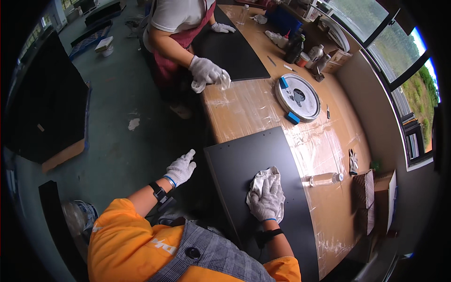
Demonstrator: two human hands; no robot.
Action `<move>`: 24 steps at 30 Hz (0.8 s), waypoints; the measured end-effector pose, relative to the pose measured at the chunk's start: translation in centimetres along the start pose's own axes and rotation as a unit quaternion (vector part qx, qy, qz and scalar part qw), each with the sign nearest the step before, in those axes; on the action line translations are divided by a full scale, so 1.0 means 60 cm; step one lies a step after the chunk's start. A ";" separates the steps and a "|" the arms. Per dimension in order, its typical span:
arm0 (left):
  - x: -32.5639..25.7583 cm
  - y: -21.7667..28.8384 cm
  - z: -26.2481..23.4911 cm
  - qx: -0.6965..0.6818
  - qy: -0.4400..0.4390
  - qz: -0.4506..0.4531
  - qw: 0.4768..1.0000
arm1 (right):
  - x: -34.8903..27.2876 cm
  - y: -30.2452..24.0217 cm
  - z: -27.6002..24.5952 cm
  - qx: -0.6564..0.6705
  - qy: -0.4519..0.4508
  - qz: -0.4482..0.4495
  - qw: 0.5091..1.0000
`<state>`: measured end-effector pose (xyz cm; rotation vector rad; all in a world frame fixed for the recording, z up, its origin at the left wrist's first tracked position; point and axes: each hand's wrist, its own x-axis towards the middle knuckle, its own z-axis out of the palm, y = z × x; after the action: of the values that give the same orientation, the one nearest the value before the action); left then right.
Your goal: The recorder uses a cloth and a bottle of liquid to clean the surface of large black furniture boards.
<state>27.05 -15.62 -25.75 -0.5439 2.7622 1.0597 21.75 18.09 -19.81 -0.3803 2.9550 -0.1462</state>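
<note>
A black flat panel (244,155) lies on the wooden table (329,155) in front of me. My right hand (268,199), in a white knit glove, presses a crumpled white cloth (261,177) flat against the panel's middle. My left hand (181,168), also gloved, hovers off the panel's left edge over the floor, fingers spread and holding nothing. A black band sits on each wrist.
Across the table a person in a red apron holds a cloth in a gloved hand (206,71) beside a second black panel (230,47). A round white tin (297,97), a clear bottle (324,178), a loose glove (353,161), cardboard boxes (376,197) and bottles (296,47) crowd the table.
</note>
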 end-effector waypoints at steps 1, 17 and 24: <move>-0.009 -0.005 -0.001 -0.006 -0.008 -0.007 1.000 | 0.009 -0.032 0.003 -0.006 -0.008 -0.043 0.999; -0.139 -0.055 -0.039 0.009 -0.162 -0.114 0.980 | 0.133 -0.294 0.059 -0.011 -0.018 -0.177 0.984; -0.099 -0.022 -0.044 -0.022 -0.099 -0.063 0.993 | 0.138 -0.297 0.080 -0.017 0.034 -0.240 0.970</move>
<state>33.06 -16.61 -23.15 -0.5764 2.5040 1.0833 18.96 -1.58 -23.65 -1.1114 2.8700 -0.1673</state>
